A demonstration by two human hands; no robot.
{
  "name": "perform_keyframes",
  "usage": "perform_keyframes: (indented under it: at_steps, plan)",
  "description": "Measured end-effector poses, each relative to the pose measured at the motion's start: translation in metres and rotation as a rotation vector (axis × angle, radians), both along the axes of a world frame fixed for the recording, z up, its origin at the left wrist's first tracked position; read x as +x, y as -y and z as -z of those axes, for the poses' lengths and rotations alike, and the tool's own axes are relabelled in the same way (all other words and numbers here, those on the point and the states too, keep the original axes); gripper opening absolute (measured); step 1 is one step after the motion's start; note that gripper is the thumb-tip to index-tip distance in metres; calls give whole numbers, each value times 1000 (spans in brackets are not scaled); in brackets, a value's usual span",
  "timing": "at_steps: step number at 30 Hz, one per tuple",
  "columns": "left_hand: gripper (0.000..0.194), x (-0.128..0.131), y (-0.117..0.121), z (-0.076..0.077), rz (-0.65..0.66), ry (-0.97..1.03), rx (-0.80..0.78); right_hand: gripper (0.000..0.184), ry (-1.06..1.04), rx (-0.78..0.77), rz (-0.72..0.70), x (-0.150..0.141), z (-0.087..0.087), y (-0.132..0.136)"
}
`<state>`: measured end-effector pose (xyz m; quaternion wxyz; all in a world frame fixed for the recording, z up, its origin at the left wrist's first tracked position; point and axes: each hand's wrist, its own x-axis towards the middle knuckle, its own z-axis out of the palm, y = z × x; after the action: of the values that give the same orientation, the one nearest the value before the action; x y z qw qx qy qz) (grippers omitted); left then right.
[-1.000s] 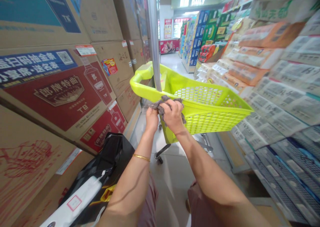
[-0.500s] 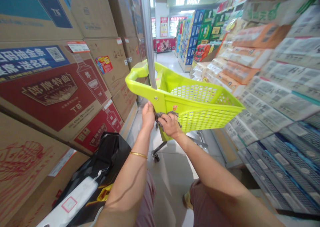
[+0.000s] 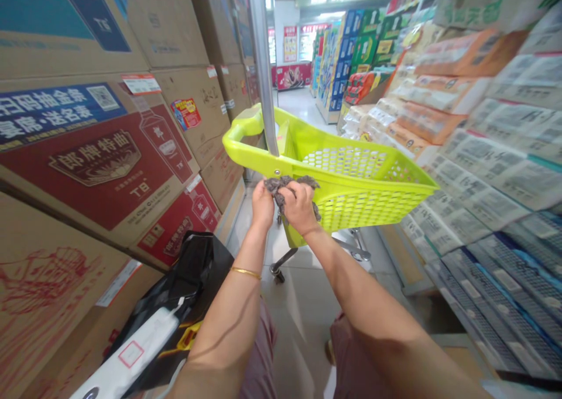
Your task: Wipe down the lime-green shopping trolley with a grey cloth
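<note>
A crumpled grey cloth (image 3: 281, 189) is bunched against the near side of a lime-green shopping cart basket (image 3: 364, 203), below a round bolt. My right hand (image 3: 301, 205) grips the cloth with curled fingers and presses it to the plastic. Closed at the cloth's left end is my left hand (image 3: 262, 206), its thumb up and its fingers mostly hidden. A steel pole (image 3: 264, 71) rises in front of the cart's handle (image 3: 243, 131). Dark casters (image 3: 277, 273) carry the cart on the tiled floor.
Stacked cartons (image 3: 100, 153) line the left. A black bag (image 3: 193, 270) and a white device (image 3: 132, 346) with a cable lie at lower left. Packaged paper goods (image 3: 483, 153) fill the right side. The aisle floor (image 3: 298, 103) runs on beyond the cart.
My right hand has shifted slightly upward with the cloth, and more of the cloth now shows above and between my hands. The view has moved a little; the cart stands much the same.
</note>
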<state>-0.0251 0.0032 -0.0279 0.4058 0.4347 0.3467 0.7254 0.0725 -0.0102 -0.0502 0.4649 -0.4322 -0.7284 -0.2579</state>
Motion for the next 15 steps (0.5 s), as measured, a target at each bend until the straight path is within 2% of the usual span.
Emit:
perform_keyframes:
  at_steps: [5,8,11,15]
  plan:
    - [44,0,0,-2,15,11,-25,24,205,-82,-30,15,36,-1]
    - [46,0,-2,-1,25,16,-57,24,294,-133,-78,23,46,0]
    - [47,-1,-3,0,18,7,-76,26,344,-134,-92,25,37,1]
    - [45,-2,-3,0,61,25,-56,28,232,-91,-45,17,2,-1]
